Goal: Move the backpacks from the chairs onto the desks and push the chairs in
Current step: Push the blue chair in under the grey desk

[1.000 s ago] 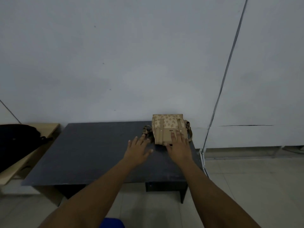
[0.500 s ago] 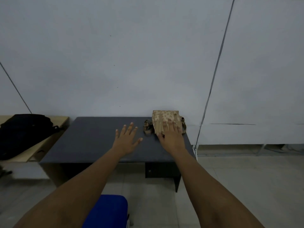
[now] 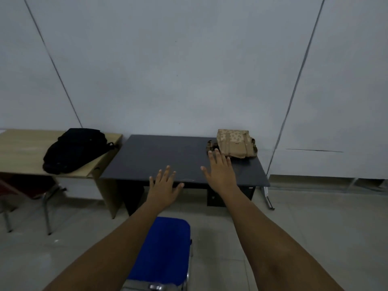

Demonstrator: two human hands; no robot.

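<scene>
while tan backpack [image 3: 233, 143] lies on dark desk [image 3: 159, 158], both hands empty.

Both bare forearms reach forward, the left hand [image 3: 164, 186] flat with palm down and fingers spread, the right hand [image 3: 220, 172] stretched farther ahead, also palm down with fingers splayed, neither holding anything.
</scene>
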